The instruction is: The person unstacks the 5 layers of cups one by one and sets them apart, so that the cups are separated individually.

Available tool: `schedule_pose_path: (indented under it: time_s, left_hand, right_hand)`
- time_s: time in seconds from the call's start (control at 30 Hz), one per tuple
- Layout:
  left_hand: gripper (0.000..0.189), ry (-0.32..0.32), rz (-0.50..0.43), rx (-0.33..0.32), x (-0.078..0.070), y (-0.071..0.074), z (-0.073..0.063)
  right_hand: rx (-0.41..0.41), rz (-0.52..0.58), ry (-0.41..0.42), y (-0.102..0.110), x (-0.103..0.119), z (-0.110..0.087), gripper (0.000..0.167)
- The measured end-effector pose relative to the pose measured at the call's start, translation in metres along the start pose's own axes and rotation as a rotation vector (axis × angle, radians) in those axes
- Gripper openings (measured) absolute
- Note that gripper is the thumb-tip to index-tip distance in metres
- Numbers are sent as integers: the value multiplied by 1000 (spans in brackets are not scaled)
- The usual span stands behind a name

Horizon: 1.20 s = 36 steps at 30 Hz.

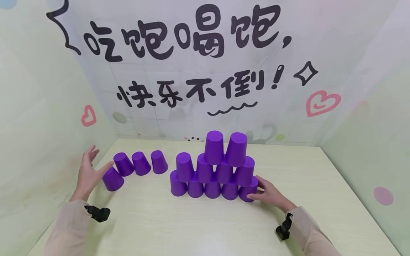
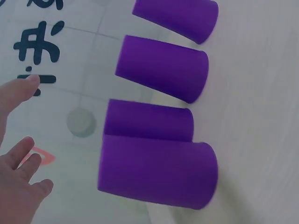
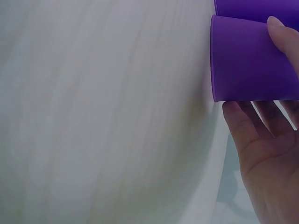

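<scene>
Upside-down purple cups are stacked as a pyramid: several in the bottom row, several above, and two cups [image 1: 214, 148] on top. My right hand [image 1: 268, 193] holds the rightmost bottom cup [image 3: 252, 60], thumb on its front face and fingers along its outer side. At the left, my left hand [image 1: 89, 174] is spread beside the nearest loose cup [image 1: 113, 179], thumb close over its top edge in the head view. Seen from the left wrist, that cup [image 2: 156, 172] stands apart from the fingers, with nothing in the hand.
Three more loose upside-down cups [image 1: 141, 164] stand in a line between the left hand and the pyramid. The pale table [image 1: 192, 227] ends at a back wall [image 1: 179, 124] with large black writing, and side walls stand left and right.
</scene>
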<state>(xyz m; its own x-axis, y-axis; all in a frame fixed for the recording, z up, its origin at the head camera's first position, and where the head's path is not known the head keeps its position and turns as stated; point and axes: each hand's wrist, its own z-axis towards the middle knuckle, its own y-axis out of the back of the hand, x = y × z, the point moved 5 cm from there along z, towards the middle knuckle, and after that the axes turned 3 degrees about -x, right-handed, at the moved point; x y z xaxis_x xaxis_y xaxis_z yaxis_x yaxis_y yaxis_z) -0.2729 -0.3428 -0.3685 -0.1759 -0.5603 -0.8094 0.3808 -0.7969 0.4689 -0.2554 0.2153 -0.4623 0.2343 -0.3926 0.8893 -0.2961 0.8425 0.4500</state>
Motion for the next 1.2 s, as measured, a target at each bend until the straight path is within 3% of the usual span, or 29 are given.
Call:
schedule_pose_path:
  time_s: [0.13, 0.33, 0.63, 0.73, 1.0, 1.2]
  left_hand:
    - [79, -81, -3, 16, -30, -9, 4]
    - [76, -199, -33, 101, -76, -34, 4]
    - [72, -394, -162, 244, -180, -81, -9]
    - [70, -446, -177, 282, -203, -98, -14]
    - [70, -506, -234, 430, -241, -135, -23]
    - [70, -559, -248, 506, -240, -169, -17]
  right_hand:
    - [1, -3, 6, 0, 1, 0, 61]
    - [5, -3, 3, 0, 0, 1, 61]
    - [5, 1, 8, 0, 0, 1, 59]
    - [7, 10, 9, 0, 0, 0, 59]
    - [7, 27, 23, 0, 1, 0, 58]
    - [9, 26, 33, 0, -1, 1, 57]
